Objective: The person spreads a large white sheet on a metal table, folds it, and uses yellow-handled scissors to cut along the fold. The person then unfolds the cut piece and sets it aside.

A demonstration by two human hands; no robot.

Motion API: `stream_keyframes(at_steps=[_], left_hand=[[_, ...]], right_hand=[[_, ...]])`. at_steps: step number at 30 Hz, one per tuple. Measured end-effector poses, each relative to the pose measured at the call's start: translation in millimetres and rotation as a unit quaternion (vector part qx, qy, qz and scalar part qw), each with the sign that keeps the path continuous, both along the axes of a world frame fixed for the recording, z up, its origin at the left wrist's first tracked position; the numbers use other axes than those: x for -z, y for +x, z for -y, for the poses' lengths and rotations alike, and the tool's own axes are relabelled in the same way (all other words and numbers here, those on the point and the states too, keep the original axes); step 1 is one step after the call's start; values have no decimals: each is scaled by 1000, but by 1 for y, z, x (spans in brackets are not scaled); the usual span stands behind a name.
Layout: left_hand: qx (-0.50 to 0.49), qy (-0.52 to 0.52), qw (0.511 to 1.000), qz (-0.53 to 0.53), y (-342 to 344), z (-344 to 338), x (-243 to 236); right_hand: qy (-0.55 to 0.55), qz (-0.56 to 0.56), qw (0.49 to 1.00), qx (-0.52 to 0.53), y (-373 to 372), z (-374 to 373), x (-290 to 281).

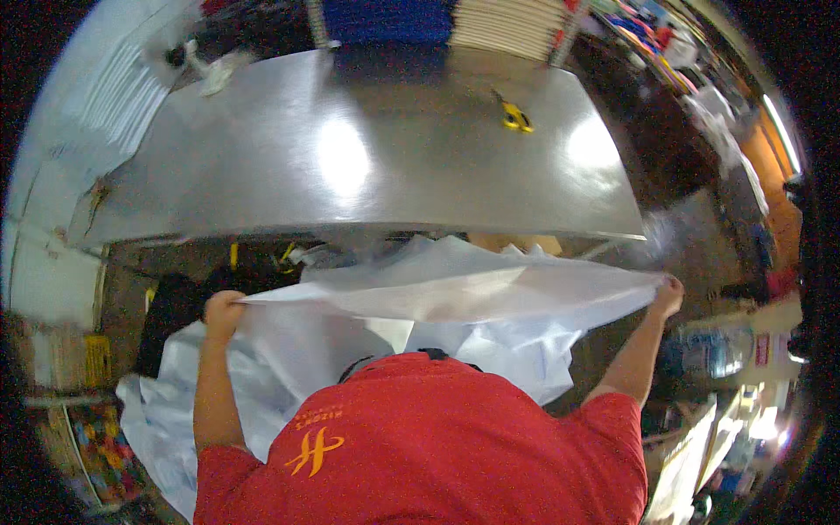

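Observation:
A large white sheet [455, 293] of thin, crumpled material is stretched between my hands below the near edge of a metal-topped table [437, 184]. My left hand [225, 311] is closed on the sheet's edge at the left, and my right hand [667, 297] grips the same edge at the right. More of the white material hangs in folds around my body. Yellow-handled scissors [516, 118] lie toward the back of the tabletop.
Stacks of blue [385, 19] and cream [507, 26] flat items stand behind the table. A whitish bundle [214, 74] is at its back left corner. Dark objects [171, 306] sit below at the left. A long bench with cloths [665, 52] runs along the right.

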State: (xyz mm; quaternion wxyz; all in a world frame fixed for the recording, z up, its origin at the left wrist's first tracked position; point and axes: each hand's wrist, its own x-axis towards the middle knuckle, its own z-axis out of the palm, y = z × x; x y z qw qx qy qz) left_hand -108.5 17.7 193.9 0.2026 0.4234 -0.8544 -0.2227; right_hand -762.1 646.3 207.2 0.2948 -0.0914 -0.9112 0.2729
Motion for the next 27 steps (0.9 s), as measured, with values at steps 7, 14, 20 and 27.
stream_keyframes(at_steps=[7, 14, 20, 27], left_hand=[[-51, 39, 987, 144, 36, 66, 42], [-82, 207, 974, -41, 14, 72, 13], [-66, -49, 996, -17, -24, 66, 6], [-107, -99, 989, -29, -55, 53, 7]], right_hand=[[-4, 41, 995, -90, -26, 28, 15], [100, 114, 986, -68, -72, 50, 17], [145, 125, 981, -40, -100, 55, 38], [259, 142, 954, -49, -129, 37, 58]])
